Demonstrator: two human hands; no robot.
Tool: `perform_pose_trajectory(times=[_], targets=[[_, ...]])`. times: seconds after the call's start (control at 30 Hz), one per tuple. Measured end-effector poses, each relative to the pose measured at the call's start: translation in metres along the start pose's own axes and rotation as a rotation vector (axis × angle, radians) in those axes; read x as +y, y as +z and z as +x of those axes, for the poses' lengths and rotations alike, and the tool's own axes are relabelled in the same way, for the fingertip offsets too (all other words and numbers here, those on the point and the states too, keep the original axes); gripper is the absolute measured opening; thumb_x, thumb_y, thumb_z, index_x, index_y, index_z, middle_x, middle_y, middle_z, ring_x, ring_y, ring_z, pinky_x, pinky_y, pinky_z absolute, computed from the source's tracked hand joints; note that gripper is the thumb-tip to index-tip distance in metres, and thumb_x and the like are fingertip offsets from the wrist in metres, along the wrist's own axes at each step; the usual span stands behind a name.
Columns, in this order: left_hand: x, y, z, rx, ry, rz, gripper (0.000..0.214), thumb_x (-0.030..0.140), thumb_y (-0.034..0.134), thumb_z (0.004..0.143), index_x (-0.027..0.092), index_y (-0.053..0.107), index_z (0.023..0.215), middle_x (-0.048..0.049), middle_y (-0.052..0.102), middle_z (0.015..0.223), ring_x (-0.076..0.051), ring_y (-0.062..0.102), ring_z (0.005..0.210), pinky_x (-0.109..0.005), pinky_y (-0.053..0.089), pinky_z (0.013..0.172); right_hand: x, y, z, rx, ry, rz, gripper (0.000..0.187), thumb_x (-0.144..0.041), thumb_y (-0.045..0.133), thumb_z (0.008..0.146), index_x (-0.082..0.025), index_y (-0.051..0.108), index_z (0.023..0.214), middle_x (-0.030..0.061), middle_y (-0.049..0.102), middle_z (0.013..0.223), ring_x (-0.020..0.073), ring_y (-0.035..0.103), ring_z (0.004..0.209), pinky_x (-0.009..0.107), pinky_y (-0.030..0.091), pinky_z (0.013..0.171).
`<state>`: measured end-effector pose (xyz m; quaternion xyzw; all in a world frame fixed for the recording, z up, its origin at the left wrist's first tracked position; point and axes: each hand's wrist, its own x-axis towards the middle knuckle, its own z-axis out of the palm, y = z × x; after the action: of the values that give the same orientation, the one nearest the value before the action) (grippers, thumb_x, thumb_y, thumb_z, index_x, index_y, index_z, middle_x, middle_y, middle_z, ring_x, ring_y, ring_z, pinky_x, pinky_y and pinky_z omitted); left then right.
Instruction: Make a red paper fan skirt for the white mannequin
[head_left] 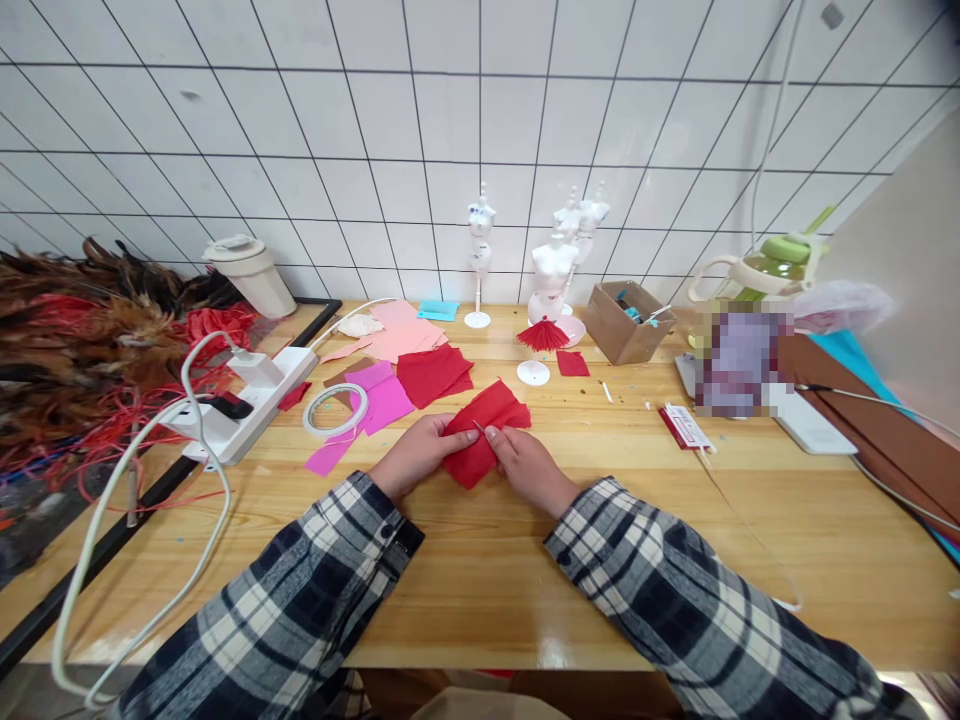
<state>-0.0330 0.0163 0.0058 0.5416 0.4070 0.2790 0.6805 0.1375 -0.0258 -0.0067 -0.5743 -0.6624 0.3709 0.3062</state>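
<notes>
Plaid sleeves (300,590) lie along the wooden surface (480,600), steadying you. At its middle sits the red cloth (491,415), pinched shut by your left hand (412,455) so the folds hold. Your right hand (532,468) nips the cloth too, with what looks like a needle (478,427).
</notes>
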Motion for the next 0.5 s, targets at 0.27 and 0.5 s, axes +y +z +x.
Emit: perform_pose_trajectory(times=[0.27,0.5], targets=[[0.0017,0.0020,0.0007,0.128,0.163,0.083,0.032,0.040,0.072,0.073,0.015,0.067,0.092,-0.0044,0.071,0.093,-0.020,0.062,0.086,-0.031,0.047,0.079,-0.0007,-0.0013,0.0004,0.002,0.000,-0.015,0.040,-0.038,0.031,0.099,-0.020,0.045,0.066,0.0003,0.054,0.065,0.0125,0.047,0.061,0.024,0.034,0.061],[0.0019,0.0041,-0.0006,0.064,0.082,-0.027,0.031,0.038,0.075,0.071,0.014,0.068,0.090,-0.0045,0.072,0.086,-0.019,0.063,0.077,-0.030,0.047,0.074,0.0011,-0.0001,-0.0004,0.015,0.013,0.013,0.045,-0.043,0.030,0.098,-0.019,0.049,0.065,0.0031,0.059,0.069,0.0143,0.051,0.065,0.025,0.035,0.060]])
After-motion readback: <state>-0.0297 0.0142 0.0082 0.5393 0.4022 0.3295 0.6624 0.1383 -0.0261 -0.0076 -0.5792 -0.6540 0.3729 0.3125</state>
